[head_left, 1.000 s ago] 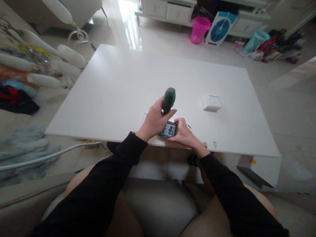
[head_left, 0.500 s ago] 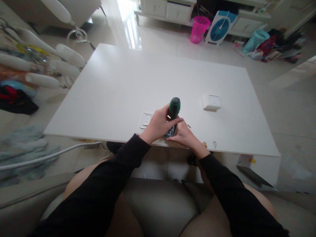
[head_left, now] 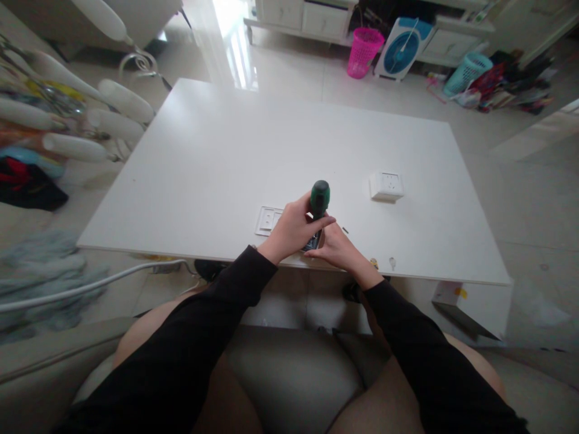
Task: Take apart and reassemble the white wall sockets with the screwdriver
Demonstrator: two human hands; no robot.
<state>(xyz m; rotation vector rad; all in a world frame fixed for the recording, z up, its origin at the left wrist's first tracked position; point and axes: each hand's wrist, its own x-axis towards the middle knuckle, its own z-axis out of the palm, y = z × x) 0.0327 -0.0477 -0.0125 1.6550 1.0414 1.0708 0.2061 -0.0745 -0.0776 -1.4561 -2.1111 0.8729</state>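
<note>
A screwdriver (head_left: 320, 196) with a green and black handle stands nearly upright above the table's near edge. My left hand (head_left: 294, 228) is closed round it just below the handle, thumb across the front. Beneath it is a small dark-backed piece with metal parts (head_left: 313, 240), apparently the back of a socket. My right hand (head_left: 337, 246) is closed on that piece from the right; the screwdriver's tip is hidden. Partly covered by my left hand, a white socket faceplate (head_left: 266, 220) lies flat on the table.
The white table (head_left: 226, 150) bears a boxed white wall socket (head_left: 386, 186) at right. A small dark piece (head_left: 345, 230) lies beside my right hand. Near the front edge are a small yellowish item (head_left: 374, 263) and a small clear item (head_left: 392, 263). A white chandelier (head_left: 122, 99) hangs at left.
The view has shifted very slightly. Both hands keep the same grip and place, with the screwdriver still upright; any turning of it cannot be made out.
</note>
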